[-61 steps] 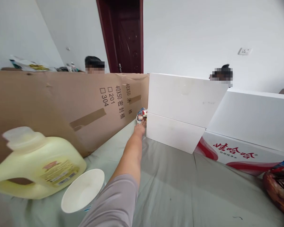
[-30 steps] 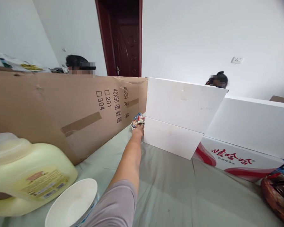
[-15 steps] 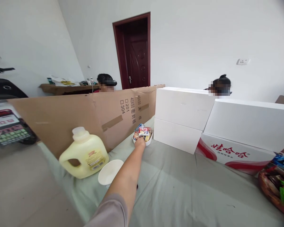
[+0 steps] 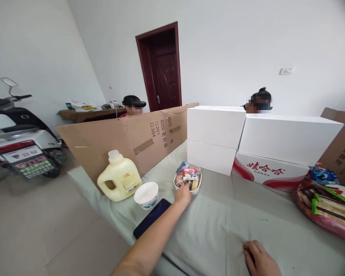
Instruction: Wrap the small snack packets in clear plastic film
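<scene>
A white bowl (image 4: pixel 200 183), filled with wrapped snacks (image 4: pixel 189 173), stands on the green cloth. My left hand (image 4: pixel 183 193) grips its near rim, with fingers reaching inside against the packets. At the lower right, my right hand (image 4: pixel 258 257) rests on the cloth, loosely bent and holding nothing. Left of my left forearm is an empty white bowl (image 4: pixel 146 193) with a blue-green pattern. A dark blue flat object (image 4: pixel 152 218) lies partly beneath that forearm. The pale yellow jug (image 4: pixel 120 178) with a handle stands behind the empty bowl.
A cardboard panel (image 4: pixel 149 140) lines the table's left back side. Stacked white boxes (image 4: pixel 215 126) and a red-and-white carton (image 4: pixel 271 170) stand behind the cloth. A reddish tray (image 4: pixel 319 218) of packets is at right. Two people sit beyond; a scooter (image 4: pixel 25 142) is at left.
The snack bowl has come nearer across the cloth with my left hand on it. My right hand has come into view at the lower right, and the view has shifted.
</scene>
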The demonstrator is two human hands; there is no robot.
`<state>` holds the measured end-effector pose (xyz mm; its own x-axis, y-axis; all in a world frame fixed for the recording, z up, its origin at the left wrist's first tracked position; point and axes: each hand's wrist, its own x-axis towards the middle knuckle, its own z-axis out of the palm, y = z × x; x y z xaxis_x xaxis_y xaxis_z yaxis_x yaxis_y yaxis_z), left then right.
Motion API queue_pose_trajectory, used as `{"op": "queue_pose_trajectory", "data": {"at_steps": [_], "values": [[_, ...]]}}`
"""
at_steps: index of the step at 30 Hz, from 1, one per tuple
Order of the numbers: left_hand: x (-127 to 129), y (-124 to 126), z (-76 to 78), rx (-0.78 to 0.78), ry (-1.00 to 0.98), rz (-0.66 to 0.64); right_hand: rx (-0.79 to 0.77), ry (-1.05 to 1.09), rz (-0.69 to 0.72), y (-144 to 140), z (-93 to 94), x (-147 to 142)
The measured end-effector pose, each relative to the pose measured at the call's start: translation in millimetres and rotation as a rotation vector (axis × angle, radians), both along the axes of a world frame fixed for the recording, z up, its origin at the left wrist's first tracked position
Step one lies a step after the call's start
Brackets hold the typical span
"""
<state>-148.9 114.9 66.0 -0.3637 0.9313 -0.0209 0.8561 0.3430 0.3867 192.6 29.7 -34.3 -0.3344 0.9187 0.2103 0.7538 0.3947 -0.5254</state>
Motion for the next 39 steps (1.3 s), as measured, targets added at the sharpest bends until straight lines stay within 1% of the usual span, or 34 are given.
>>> {"op": "queue_pose_trajectory", "data": {"at_steps": [4,6,8,10,12,13,15,16,17,18,20,22,23,25,27,29,32,35,39], "values": [[43,-47,-11.0,0.034,-0.022,-0.171,-0.225,0.108,-0.011,6,23.0,-4],[65,-73,-16.6,0.056,-0.059,-0.274,-0.301,0.204,-0.04,9,33.8,-11],[82,-99,-18.9,0.095,-0.133,-0.398,-0.351,0.328,-0.084,14,41.3,-19],[88,-119,-15.2,0.147,-0.206,-0.486,-0.397,0.442,-0.146,19,45.0,-28],[83,-127,-5.4,0.232,-0.244,-0.491,-0.446,0.497,-0.204,25,45.5,-34],[77,-125,0.8,0.287,-0.249,-0.46,-0.47,0.506,-0.227,27,44.9,-37],[61,-109,12.7,0.372,-0.238,-0.359,-0.527,0.508,-0.252,32,43.2,-42],[53,-97,17.2,0.378,-0.227,-0.305,-0.562,0.511,-0.254,33,42.6,-45],[47,-83,20.1,0.344,-0.223,-0.28,-0.599,0.516,-0.25,34,42.3,-49],[43,-70,21.3,0.279,-0.234,-0.297,-0.634,0.522,-0.238,35,42.4,-52],[43,-49,18.7,0.13,-0.28,-0.365,-0.69,0.535,-0.209,36,43.8,-58],[52,-40,11.8,0.053,-0.315,-0.436,-0.72,0.549,-0.185,36,46.0,-62],[57,-40,7.5,0.055,-0.323,-0.463,-0.725,0.557,-0.177,36,47.2,-63],[65,-46,-0.9,0.109,-0.337,-0.502,-0.724,0.573,-0.159,36,49.0,-64],[69,-55,-7.5,0.161,-0.372,-0.543,-0.711,0.594,-0.134,35,50.0,-63],[66,-61,-11.3,0.176,-0.419,-0.589,-0.695,0.621,-0.11,31,50.4,-64],[60,-64,-11.8,0.14,-0.48,-0.63,-0.673,0.664,-0.089,25,50.9,-68],[57,-63,-9.9,0.106,-0.525,-0.632,-0.661,0.71,-0.077,18,52.6,-72],[61,-62,-12.7,0.165,-0.571,-0.56,-0.651,0.765,-0.065,12,57.2,-75]]}}
